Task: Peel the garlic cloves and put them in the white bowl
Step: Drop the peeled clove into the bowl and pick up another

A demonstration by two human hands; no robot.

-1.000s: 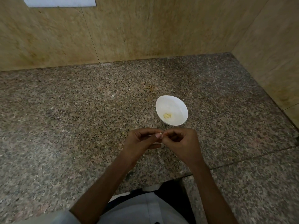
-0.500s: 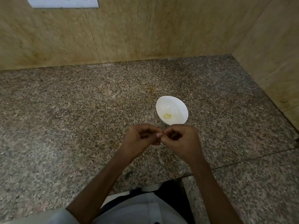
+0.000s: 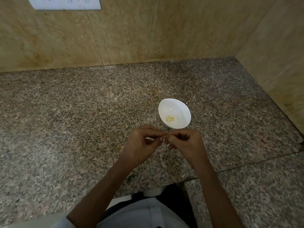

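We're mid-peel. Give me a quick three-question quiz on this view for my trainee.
1. True or false: the round white bowl on the speckled granite counter is empty.
2. Where do the left hand and right hand meet? A) inside the bowl B) above the counter, on the bowl's near side C) against the wall
3. Fill in: the small pale garlic clove is pinched by the fingertips of ___ hands.
Key: 1 false, a pale yellow peeled garlic piece lies in it; 2 B; 3 both.
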